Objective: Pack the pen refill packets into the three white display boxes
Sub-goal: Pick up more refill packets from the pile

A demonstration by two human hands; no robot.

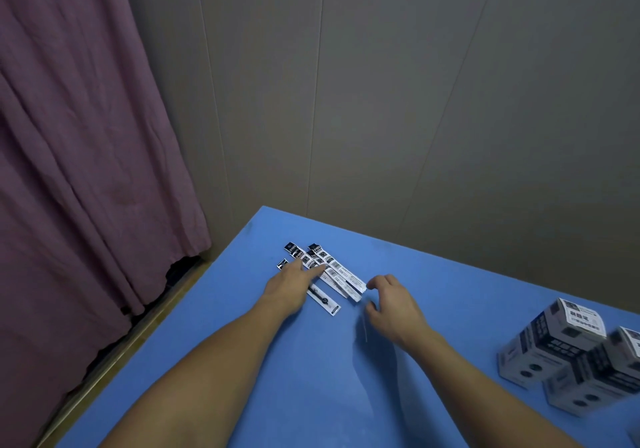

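Note:
Several long white pen refill packets (337, 269) with black print lie side by side near the far left corner of the blue table (311, 378). My left hand (292, 283) lies flat over them, fingers straight and pressing on the packets. One packet (325, 300) pokes out from under that hand toward me. My right hand (394, 304) hovers just right of the packets' near ends, fingers curled, holding nothing that I can see. Two white display boxes (550, 343) with dark print stand at the right edge, and a third box (635, 435) barely shows at the bottom right corner.
A purple curtain (86, 153) hangs on the left, beyond the table's left edge. A grey panelled wall (415, 101) stands behind the table. Bare blue surface lies between my forearms and toward the boxes.

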